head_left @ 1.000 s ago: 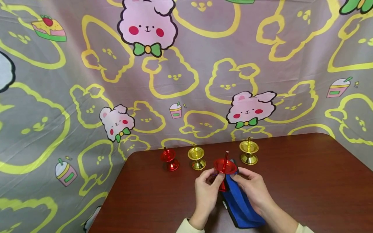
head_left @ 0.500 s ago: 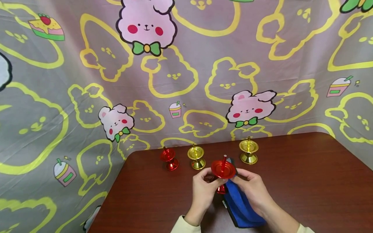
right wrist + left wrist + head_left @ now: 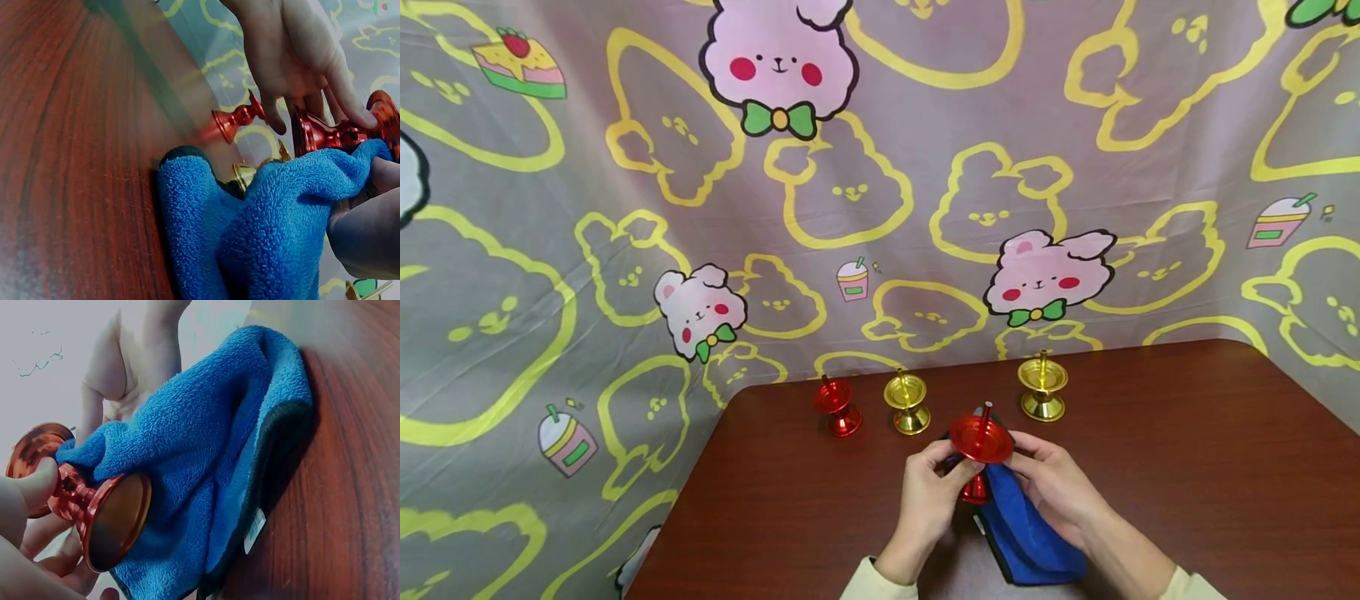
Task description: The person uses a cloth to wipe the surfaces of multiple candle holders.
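Low over the near part of the table, my left hand [image 3: 927, 492] grips a shiny red metal candle holder [image 3: 982, 442], its thumb on the narrow waist. The holder has a shallow dish with an upright spike; its flared hollow base [image 3: 119, 522] faces the left wrist camera. My right hand [image 3: 1054, 485] pinches a blue towel cloth [image 3: 1033, 542] against the holder, just under the dish. In the right wrist view a fold of the cloth [image 3: 281, 212] wraps the waist between thumb and fingers. The rest of the cloth hangs down to the tabletop, its dark edging and white tag [image 3: 255, 531] showing.
A second red candle holder [image 3: 842, 418] and a gold one [image 3: 910, 417] stand at the back left of the brown table [image 3: 790, 517]. Another gold holder [image 3: 1042, 404] stands behind my right hand. A patterned curtain [image 3: 880, 208] closes off the back and sides.
The red holder has come slightly lower and nearer, its dish tipping a little in both hands' hold. The cloth and the other holders stay in place.
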The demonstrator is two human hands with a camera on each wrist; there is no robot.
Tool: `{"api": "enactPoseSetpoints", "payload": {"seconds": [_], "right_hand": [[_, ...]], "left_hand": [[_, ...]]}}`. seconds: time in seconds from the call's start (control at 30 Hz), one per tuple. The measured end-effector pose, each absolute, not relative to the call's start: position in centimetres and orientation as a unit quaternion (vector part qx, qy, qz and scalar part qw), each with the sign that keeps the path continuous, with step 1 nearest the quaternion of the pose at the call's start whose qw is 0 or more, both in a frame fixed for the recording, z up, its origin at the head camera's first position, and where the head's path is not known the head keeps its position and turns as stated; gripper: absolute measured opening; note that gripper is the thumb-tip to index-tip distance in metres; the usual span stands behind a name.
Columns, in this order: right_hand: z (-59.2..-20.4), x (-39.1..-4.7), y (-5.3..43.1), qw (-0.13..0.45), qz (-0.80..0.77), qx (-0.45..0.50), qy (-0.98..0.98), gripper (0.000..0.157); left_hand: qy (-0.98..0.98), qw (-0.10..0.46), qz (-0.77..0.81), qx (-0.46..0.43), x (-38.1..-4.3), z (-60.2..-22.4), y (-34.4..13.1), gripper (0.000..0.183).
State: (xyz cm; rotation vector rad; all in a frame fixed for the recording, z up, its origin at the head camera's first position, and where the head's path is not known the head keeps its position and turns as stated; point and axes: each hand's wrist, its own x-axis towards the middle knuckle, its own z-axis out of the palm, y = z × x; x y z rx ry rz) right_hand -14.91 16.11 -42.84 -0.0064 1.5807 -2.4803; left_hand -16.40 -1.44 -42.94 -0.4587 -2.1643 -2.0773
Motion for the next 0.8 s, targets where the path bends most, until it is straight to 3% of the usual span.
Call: {"api": "enactPoseSetpoints", "payload": {"seconds": [0.17, 0.5, 0.8], "right_hand": [[-43.3, -15.5, 16.6, 0.113, -0.843, -0.002, 0.525, 0.021], [-43.5, -16.0, 17.2, 0.099, -0.82, 0.019, 0.563, 0.019], [-43.2, -15.7, 17.6, 0.054, -0.788, 0.019, 0.613, 0.015]], "left_hand": [[-0.729, 0.034, -0.665, -0.16, -16.4, -42.9, -1.4, 0.014], [-0.709, -0.069, -0.68, -0.177, -17.4, -43.1, -1.8, 0.019], [-0.708, -0.055, -0.684, -0.168, -18.0, -42.8, -2.0, 0.017]]}}
